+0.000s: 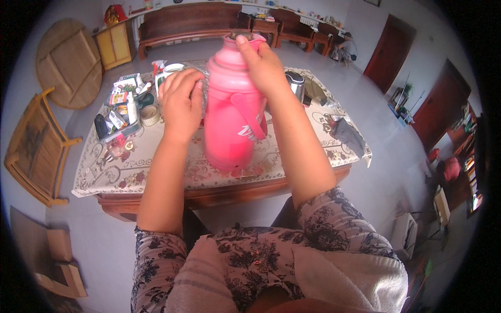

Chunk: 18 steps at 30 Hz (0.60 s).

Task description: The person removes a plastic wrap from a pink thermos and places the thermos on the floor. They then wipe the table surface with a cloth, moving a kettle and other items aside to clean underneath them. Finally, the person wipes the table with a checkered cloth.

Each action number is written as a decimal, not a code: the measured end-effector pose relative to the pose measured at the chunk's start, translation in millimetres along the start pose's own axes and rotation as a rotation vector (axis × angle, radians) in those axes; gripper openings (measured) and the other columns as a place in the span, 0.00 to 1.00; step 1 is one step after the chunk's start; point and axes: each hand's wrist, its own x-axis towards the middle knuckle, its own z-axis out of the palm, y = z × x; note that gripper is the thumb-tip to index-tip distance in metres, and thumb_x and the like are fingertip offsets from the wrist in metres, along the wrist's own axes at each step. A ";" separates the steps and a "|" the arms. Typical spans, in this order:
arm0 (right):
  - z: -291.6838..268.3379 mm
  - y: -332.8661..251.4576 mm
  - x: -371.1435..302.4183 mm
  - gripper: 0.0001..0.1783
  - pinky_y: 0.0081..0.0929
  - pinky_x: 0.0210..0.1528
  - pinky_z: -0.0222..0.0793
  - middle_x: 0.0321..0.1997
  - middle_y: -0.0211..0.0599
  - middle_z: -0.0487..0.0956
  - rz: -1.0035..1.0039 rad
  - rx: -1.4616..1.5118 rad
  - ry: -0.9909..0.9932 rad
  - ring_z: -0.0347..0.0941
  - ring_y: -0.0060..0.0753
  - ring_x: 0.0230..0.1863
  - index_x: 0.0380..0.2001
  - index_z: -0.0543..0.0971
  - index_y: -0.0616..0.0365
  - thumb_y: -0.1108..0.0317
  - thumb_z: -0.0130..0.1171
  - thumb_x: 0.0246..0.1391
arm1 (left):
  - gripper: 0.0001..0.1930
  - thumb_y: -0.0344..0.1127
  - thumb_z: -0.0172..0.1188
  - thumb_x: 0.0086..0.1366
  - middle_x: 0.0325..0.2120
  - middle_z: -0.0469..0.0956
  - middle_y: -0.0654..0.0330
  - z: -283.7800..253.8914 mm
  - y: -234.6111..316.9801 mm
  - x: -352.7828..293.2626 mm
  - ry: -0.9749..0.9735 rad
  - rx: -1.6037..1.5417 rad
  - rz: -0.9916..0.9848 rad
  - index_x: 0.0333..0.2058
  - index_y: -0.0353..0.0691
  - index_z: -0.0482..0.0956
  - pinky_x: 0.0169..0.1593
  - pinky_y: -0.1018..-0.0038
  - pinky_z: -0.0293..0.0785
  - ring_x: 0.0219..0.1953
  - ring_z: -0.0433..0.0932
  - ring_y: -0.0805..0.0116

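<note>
Both hands are gripping the pink flask (pixel 233 112) standing on the desk (pixel 156 172), left hand (pixel 181 101) bracing its side, right hand (pixel 263 65) clasping the top — probably heavy, smooth, fragile inside.

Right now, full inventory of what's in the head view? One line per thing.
thermos flask: 1, pink with a side handle, upright on the table, centre
table: 1, wooden, under a floral cloth
white cup: 1, behind the left hand
steel kettle: 1, silver, right of the flask
tray of small packets: 1, mixed colours, table's left side
grey cloth: 1, table's right edge
wooden chair: 1, left of the table
round wooden tabletop: 1, leaning on the left wall
wooden bench: 1, dark brown, far wall
yellow cabinet: 1, left of the bench
left hand: 1, on the flask's left side
right hand: 1, at the flask's top
</note>
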 end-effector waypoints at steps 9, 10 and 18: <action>-2.0 7.4 3.2 0.48 0.43 0.51 0.68 0.43 0.63 0.78 -0.038 -0.070 0.027 0.74 0.61 0.49 0.44 0.75 0.70 0.26 0.46 0.52 | 0.04 0.29 0.61 0.57 0.35 0.78 0.62 16.9 27.2 -25.1 0.132 0.066 -0.053 0.33 0.41 0.80 0.53 0.65 0.62 0.44 0.74 0.59; -2.9 3.5 2.3 0.48 0.44 0.51 0.68 0.42 0.63 0.78 -0.038 -0.084 0.023 0.74 0.62 0.48 0.44 0.75 0.70 0.26 0.46 0.52 | 0.04 0.29 0.60 0.58 0.35 0.78 0.61 24.4 23.5 -34.5 0.198 0.089 -0.141 0.33 0.40 0.80 0.53 0.65 0.63 0.44 0.74 0.59; 0.6 9.4 2.7 0.47 0.43 0.52 0.66 0.42 0.64 0.78 -0.051 -0.010 0.041 0.74 0.61 0.49 0.42 0.75 0.71 0.27 0.45 0.52 | 0.03 0.25 0.59 0.60 0.34 0.77 0.54 43.0 52.5 -58.7 0.340 -0.121 -0.248 0.33 0.35 0.79 0.46 0.65 0.71 0.39 0.76 0.55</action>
